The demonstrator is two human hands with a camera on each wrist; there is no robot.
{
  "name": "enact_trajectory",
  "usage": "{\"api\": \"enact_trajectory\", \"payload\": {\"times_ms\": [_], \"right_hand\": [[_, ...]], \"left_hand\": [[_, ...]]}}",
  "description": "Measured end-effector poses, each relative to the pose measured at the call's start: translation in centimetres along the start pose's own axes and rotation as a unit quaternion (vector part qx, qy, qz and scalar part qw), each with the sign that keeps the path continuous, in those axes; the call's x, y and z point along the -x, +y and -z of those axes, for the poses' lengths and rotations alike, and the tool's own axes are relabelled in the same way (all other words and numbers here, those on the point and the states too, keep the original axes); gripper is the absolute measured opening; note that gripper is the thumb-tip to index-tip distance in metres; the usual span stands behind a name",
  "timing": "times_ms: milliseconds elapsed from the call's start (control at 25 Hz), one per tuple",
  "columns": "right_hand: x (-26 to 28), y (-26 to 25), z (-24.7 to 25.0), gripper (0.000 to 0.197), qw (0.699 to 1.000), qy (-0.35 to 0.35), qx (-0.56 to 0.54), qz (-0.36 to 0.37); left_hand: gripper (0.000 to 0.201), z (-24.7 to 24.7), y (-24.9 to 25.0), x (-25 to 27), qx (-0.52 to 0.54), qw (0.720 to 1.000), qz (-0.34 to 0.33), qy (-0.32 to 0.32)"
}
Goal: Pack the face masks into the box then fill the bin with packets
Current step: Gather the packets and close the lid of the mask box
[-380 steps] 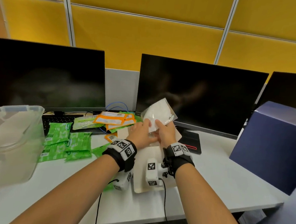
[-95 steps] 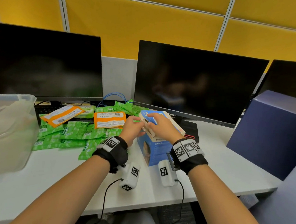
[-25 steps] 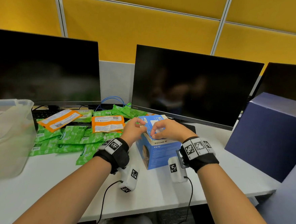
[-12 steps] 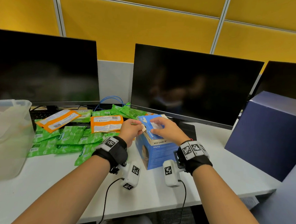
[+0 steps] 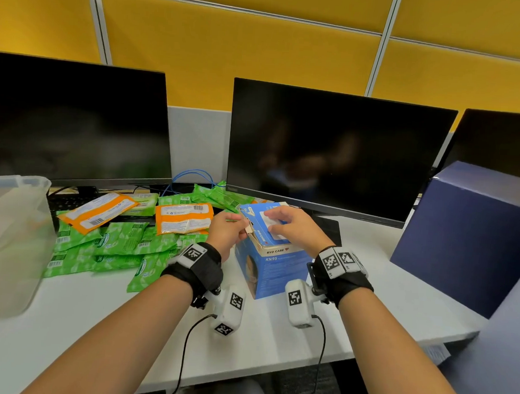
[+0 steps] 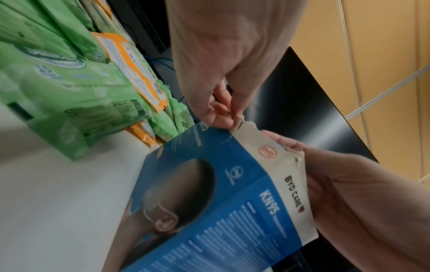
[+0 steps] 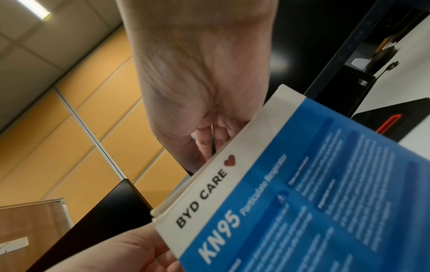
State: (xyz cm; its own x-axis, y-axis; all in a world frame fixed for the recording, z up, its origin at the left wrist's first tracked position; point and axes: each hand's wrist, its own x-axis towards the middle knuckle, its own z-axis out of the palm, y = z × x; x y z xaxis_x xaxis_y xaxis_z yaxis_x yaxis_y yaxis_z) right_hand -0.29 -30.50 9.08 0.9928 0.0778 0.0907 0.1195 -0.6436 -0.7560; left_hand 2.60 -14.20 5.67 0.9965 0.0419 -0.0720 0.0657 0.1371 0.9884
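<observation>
A blue KN95 mask box [image 5: 273, 271] stands upright mid-desk, its lid flap slightly raised on the left. My left hand [image 5: 229, 228] pinches the torn flap corner at the box's top left edge [image 6: 242, 125]. My right hand [image 5: 293, 227] lies over the lid, fingers curled across the top and thumb at the front rim [image 7: 204, 139]. No loose masks are in view. Green packets [image 5: 120, 242] and two orange packets [image 5: 183, 217] lie in a heap left of the box. The clear plastic bin [image 5: 13, 179] sits at the far left.
Two dark monitors [image 5: 332, 152] stand along the back, with a keyboard [image 5: 67, 202] and blue cable behind the packets. A large dark blue box [image 5: 471, 236] occupies the right side of the desk. Bare white desk lies in front of the mask box.
The box, earlier lying open while I held a mask, now stands upright. In the last second my left hand shifted to the lid's left corner. My right hand stayed on top.
</observation>
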Motion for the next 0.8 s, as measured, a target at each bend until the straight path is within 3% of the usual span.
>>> {"api": "enact_trajectory", "payload": {"times_ms": [560,800], "right_hand": [[0.16,-0.05,-0.13,0.037,1.000,-0.001,-0.005,-0.005],[0.41,-0.19,-0.51,0.030,0.997,-0.013,0.047,0.056]], "left_hand": [[0.006,0.68,-0.11,-0.07,-0.014,1.000,0.007,-0.019],[0.011,1.00,-0.37,-0.14,0.006,0.999,0.008,-0.038]]}}
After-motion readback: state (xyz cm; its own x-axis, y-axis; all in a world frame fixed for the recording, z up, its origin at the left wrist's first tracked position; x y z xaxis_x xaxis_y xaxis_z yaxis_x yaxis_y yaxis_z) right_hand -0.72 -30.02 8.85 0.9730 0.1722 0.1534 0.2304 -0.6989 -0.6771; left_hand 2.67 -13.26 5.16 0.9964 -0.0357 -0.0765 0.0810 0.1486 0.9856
